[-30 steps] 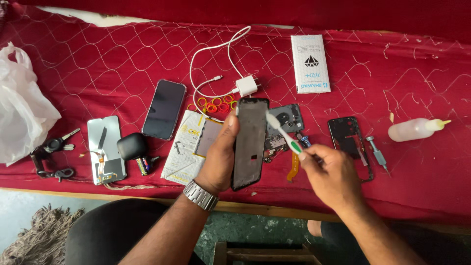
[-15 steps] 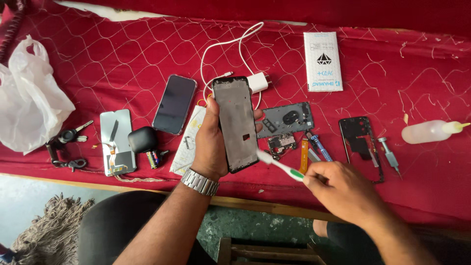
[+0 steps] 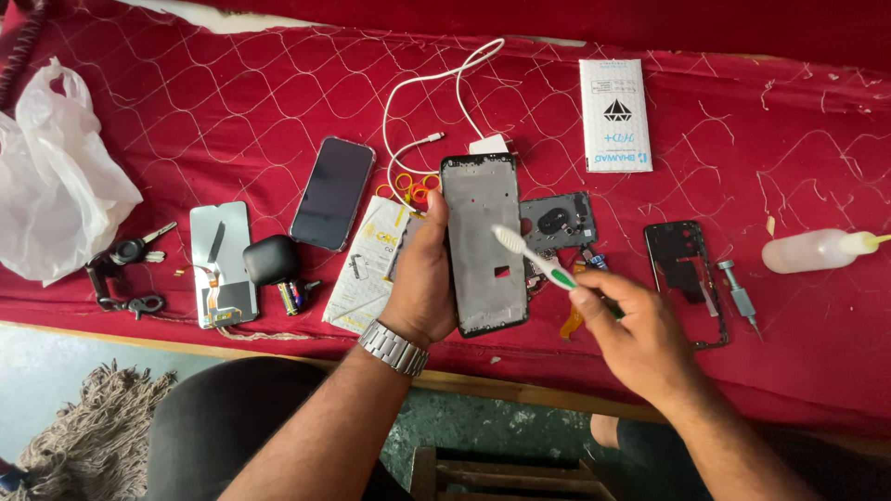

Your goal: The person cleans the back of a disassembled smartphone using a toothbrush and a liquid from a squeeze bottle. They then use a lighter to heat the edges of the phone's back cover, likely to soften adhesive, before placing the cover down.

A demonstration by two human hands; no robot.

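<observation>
Two hands work over a red quilted cloth (image 3: 186, 111) that covers the tabletop, and I take the phone frame (image 3: 483, 243) as my landmark. Far to its left lies a crumpled white plastic bag (image 3: 51, 186), the bulkiest loose thing I see. The frame itself, a dark, stripped phone body held upright just above the cloth, sits clenched in my left hand (image 3: 422, 278), thumb on its left edge, fingers hidden behind. I judge it light and stiff but thin and fragile, best gripped by its long edges and never by the open inner face. Up and to the right of the frame lies a white flat box (image 3: 614, 116). Left of the frame rest a dark smartphone (image 3: 332, 193) and, farther left, a detached display panel (image 3: 221, 264). Right of it lies a second dark phone shell (image 3: 685, 274), then a squeeze bottle (image 3: 812, 250) well beyond. My right hand (image 3: 640, 339) grasps a white and green toothbrush (image 3: 534, 258), its bristle head touching the frame's inner face. Above the frame trails a white charging cable (image 3: 436, 88). Left of the frame, beside the panel, sits a black earbud case (image 3: 271, 260); keys (image 3: 125, 264) lie farther left.
</observation>
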